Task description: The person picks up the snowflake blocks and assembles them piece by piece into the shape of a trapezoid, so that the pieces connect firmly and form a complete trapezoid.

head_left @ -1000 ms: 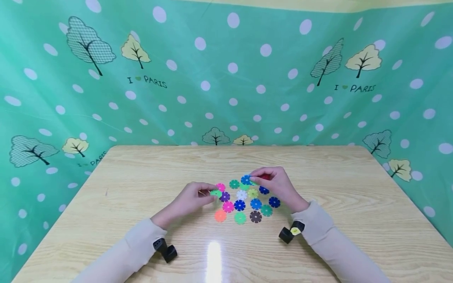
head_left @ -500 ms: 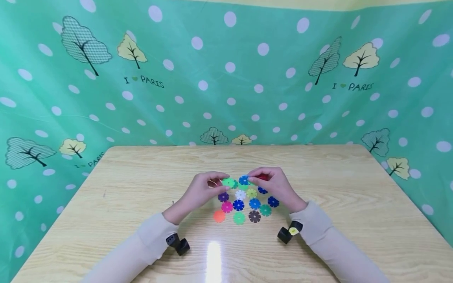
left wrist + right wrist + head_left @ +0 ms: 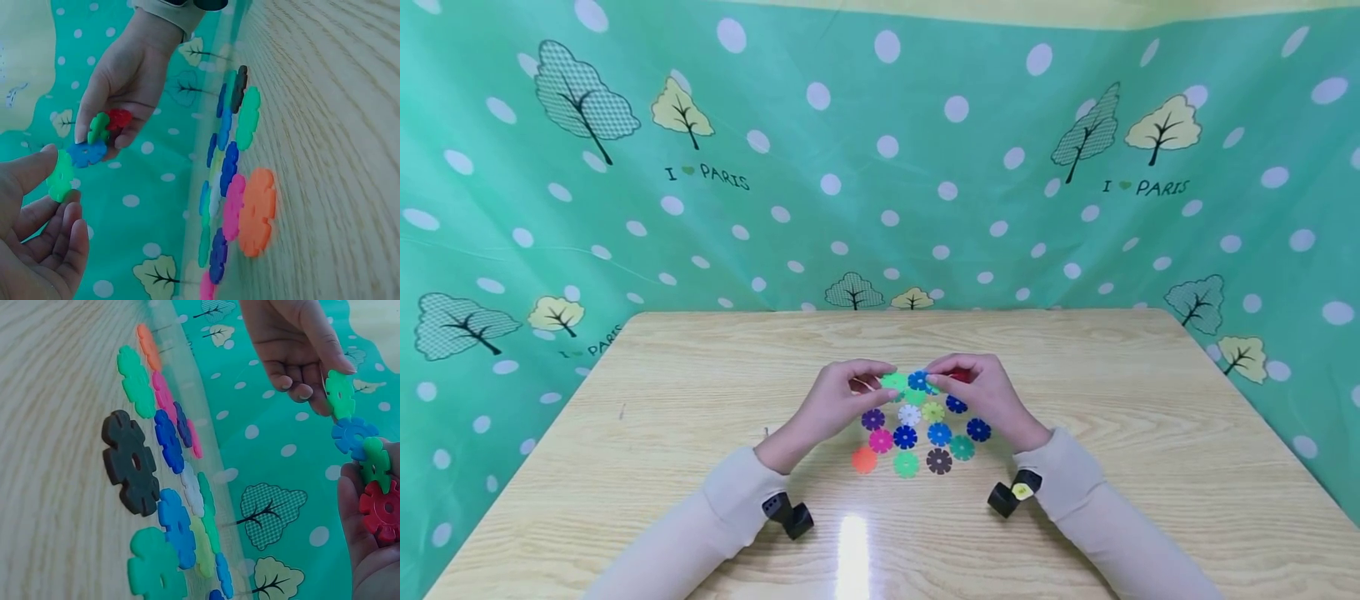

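There you are above the counter (image 3: 700, 367), left grip (image 3: 838, 402) pinching a light-green disc (image 3: 60, 170), its edge meeting the blue disc (image 3: 346, 437); slotted in, I can't tell! Your right grip (image 3: 987, 395) holds that blue one, linked with a green disc (image 3: 374, 451) and red disc (image 3: 376, 516). Loose discs (image 3: 901, 442) lie spread below.

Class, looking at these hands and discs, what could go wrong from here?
The light green disc, held at its edge by the left hand, might slip. Pushing it against the blue disc could loosen the darker green disc and red disc in the right hand. Anything dropped could knock the loose discs on the table.
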Demonstrator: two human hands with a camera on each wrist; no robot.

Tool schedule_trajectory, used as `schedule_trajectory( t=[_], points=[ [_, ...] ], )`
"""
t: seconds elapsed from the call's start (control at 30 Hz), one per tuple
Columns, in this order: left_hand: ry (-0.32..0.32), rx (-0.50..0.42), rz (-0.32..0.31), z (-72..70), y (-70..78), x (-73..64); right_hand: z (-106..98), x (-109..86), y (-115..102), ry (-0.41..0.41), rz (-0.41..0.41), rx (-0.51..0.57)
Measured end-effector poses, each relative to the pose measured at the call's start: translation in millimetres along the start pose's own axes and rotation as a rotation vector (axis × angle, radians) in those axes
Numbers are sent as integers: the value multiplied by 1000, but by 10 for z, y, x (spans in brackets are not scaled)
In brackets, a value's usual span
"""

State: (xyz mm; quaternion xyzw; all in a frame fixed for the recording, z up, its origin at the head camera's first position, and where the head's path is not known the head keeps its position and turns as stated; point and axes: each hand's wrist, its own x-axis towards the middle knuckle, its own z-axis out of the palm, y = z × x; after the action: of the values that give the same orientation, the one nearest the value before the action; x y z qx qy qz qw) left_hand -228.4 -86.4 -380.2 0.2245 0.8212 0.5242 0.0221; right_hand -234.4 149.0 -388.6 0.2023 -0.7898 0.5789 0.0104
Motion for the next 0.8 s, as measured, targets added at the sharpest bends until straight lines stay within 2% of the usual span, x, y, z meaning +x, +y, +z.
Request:
schedule_trajectory(
  t=[0.23, 0.33, 0.43, 0.67, 0.8],
  points=[
    [-22, -11, 15, 11, 35, 20, 0, 10, 63, 2, -34, 11],
    [-36, -31, 0, 25, 36, 34, 1, 7, 66, -5, -35, 20],
    [-49, -83, -51, 43, 23, 58, 7, 3, 74, -7, -41, 29],
    [-75, -260, -213, 77, 12, 118, 22, 3, 89, 11, -56, 29],
    [-70, -327, -264, 80, 42, 120, 26, 2, 92, 16, -73, 44]
  ],
)
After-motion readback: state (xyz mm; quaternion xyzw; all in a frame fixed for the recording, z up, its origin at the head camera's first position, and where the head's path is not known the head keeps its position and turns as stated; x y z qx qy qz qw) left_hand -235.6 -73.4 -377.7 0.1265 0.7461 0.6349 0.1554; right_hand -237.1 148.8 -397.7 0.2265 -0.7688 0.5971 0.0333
